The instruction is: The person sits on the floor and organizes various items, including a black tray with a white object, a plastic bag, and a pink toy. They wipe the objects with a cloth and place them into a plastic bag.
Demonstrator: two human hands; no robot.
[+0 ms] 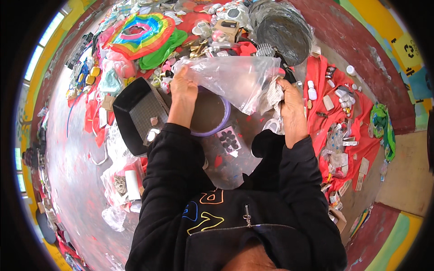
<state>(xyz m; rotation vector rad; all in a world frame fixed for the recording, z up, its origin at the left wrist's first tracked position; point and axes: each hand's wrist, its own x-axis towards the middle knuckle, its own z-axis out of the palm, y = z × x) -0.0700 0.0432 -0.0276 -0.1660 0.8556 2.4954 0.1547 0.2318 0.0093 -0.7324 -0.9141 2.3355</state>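
A clear plastic bag is stretched out in front of me, between my two hands. Its upper left edge is pinched in the closed fingers of my left hand. At the bag's right end my right hand is closed on a crumpled whitish cloth with faint grey marks. Whether those fingers also grip the bag's edge I cannot tell. Under the bag, between my knees, stands a round basin with a purple rim, partly hidden by the bag and my left wrist.
Left of the basin sits a black plastic bin. A small box with dark round shapes lies near my feet. Red sheeting with mixed small items spreads right. Farther off are a black plastic bag and a rainbow-coloured ring on piled goods.
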